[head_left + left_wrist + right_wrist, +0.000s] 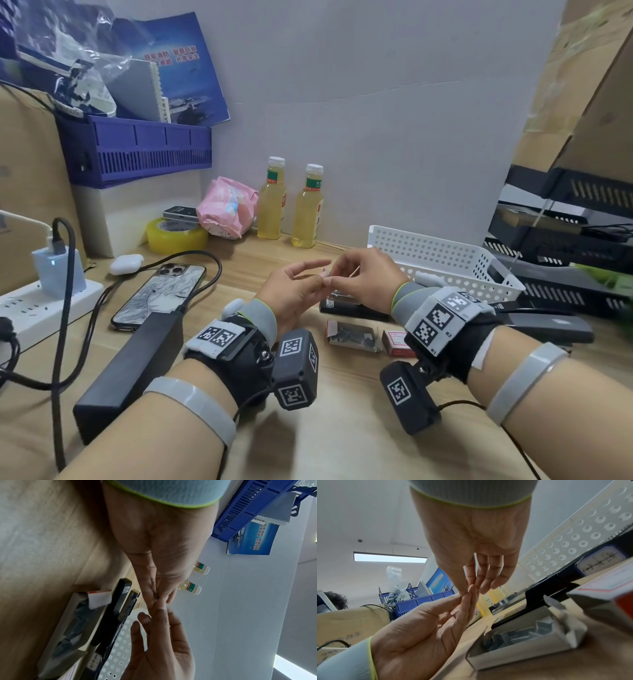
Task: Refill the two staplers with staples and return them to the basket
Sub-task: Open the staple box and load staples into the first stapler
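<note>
- Both hands are raised above the desk (239, 260) in the middle of the head view, fingertips meeting.
- The left hand (291, 291) and the right hand (363, 274) pinch a small strip of staples (326, 273) between thumbs and forefingers; the other fingers are spread loosely. The strip is tiny and mostly hidden by the fingertips, showing in the left wrist view only as a dark sliver.
- Right below the hands, a black stapler (352, 306) lies on the desk with its top swung open; the left wrist view shows the metal channel exposed.
- Whether a second stapler is in view I cannot tell.
- In front of the stapler, toward the lower centre, sits an open box of staples (352, 337) with grey strips inside, and just to its right a closed red and white staple box (399, 342).
- The white perforated basket (442, 253) stands at centre right, just beyond the right hand.
- Further back, two bottles of yellow drink (291, 205) stand by the wall, with a pink packet (227, 207) and a roll of yellow tape (176, 236) to their left.
- A phone (161, 294) lies face down at left centre, beside a white power strip (44, 305).
</note>
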